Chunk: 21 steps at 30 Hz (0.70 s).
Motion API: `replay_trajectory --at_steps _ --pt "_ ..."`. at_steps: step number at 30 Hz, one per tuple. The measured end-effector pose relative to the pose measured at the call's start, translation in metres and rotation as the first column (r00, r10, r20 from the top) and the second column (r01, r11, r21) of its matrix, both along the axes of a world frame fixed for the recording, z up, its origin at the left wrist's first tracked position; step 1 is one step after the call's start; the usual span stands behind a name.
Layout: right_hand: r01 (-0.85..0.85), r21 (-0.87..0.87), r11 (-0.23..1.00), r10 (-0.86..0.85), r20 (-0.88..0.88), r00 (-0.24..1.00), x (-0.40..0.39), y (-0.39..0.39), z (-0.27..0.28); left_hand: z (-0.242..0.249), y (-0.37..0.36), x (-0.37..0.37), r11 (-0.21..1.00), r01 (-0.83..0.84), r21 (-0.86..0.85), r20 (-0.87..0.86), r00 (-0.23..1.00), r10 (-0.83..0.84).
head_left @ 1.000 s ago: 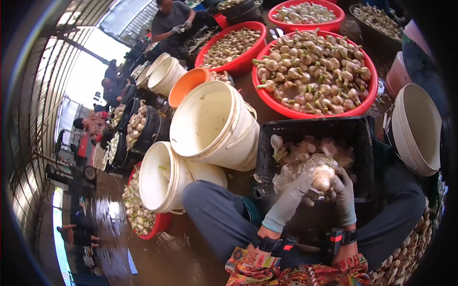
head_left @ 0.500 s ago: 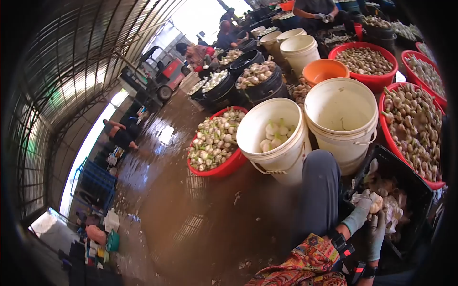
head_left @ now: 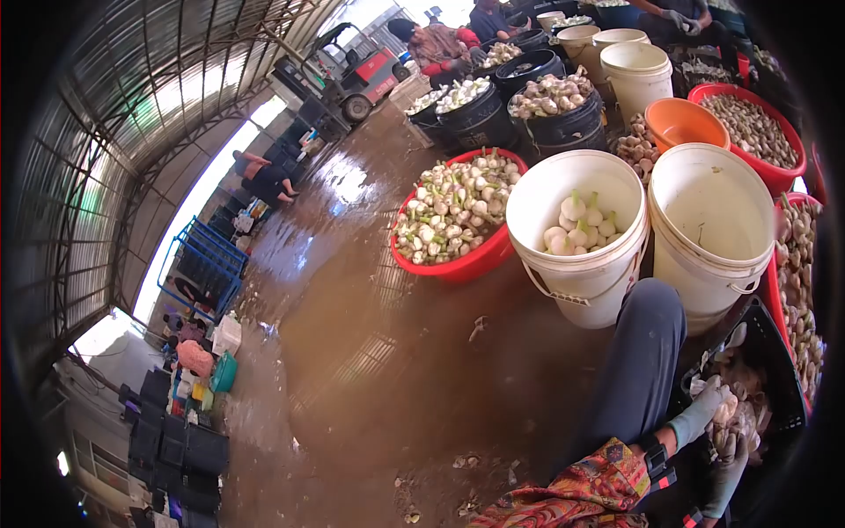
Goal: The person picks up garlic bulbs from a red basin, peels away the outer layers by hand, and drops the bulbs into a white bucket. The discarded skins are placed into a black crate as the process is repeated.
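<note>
Both my hands wear pale gloves and work close together over a black crate [head_left: 786,421] at the lower right. My left hand [head_left: 701,412] is closed on a garlic bulb [head_left: 727,407], its pale side showing past the fingertips. Just below it, my right hand [head_left: 731,466] has its fingers curled in against the papery garlic; whatever they grip is blurred and partly hidden. Loose garlic skins [head_left: 745,374] and more garlic lie in the crate around the fingers.
Beyond my knee [head_left: 653,321] stand a white bucket [head_left: 572,290] with peeled bulbs inside and another white bucket [head_left: 709,273]. Red tubs of garlic sit left [head_left: 475,268] and right [head_left: 776,299]. An orange basin [head_left: 682,123] is behind. Co-workers sit farther back near a forklift [head_left: 365,79].
The view has swung left, so the buckets and tubs sit farther right. My hands remain together over the crate, with the garlic bulb still at my left hand.
</note>
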State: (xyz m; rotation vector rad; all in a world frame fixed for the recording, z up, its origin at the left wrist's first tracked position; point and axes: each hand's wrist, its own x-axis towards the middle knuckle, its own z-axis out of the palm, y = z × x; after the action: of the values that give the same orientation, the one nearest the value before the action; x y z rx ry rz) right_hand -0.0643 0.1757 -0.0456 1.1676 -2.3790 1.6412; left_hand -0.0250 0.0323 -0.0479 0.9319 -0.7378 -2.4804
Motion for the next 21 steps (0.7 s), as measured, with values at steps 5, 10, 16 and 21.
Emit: replay_trajectory --at_steps 5,10,16,21 --pt "-0.080 0.386 0.919 -0.031 0.275 0.961 -0.013 -0.001 -0.016 0.012 -0.001 0.017 0.976 0.216 0.032 -0.025 0.976 -0.215" --pt "0.167 0.339 0.926 -0.057 -0.313 0.948 -0.029 0.020 -0.088 -0.001 0.000 0.006 0.979 0.205 -0.014 0.036 0.978 -0.204" --pt "-0.026 0.120 0.992 0.005 0.172 0.985 -0.044 0.019 -0.075 -0.005 -0.003 0.003 0.957 0.281 0.070 0.037 0.958 -0.284" --pt "-0.110 -0.122 0.986 0.162 0.617 0.770 -0.038 0.042 -0.065 -0.001 0.002 -0.002 0.924 0.279 -0.262 -0.079 0.948 -0.308"
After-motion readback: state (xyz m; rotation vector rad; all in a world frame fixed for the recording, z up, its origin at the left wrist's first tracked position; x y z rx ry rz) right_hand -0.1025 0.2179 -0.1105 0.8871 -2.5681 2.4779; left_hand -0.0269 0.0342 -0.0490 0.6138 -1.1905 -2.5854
